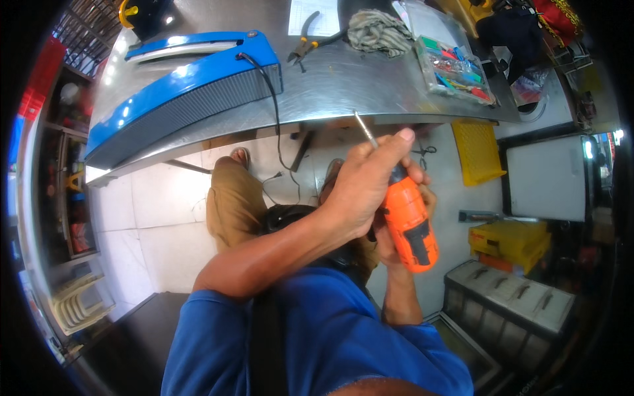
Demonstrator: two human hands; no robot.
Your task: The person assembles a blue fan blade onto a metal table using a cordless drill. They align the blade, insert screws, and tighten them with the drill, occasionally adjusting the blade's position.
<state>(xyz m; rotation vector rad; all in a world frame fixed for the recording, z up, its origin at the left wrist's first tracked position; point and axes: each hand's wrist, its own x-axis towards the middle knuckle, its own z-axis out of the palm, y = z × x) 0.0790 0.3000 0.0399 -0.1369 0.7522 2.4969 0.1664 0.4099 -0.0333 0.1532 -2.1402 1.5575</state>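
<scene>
The left hand point(373, 162) has its grip closed round the nose of the orange power driver point(411, 228), partly covering the bit's point(366, 129) base. The right hand point(391, 251) is largely hidden behind the driver, so its grip's closure cannot be told. Whether the bit's tip touches the worktop point(360, 82) is unclear.

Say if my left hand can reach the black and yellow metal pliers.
Probably yes: nothing visibly blocks the pliers, but your left hand must first leave the orange and black power drill.
</scene>
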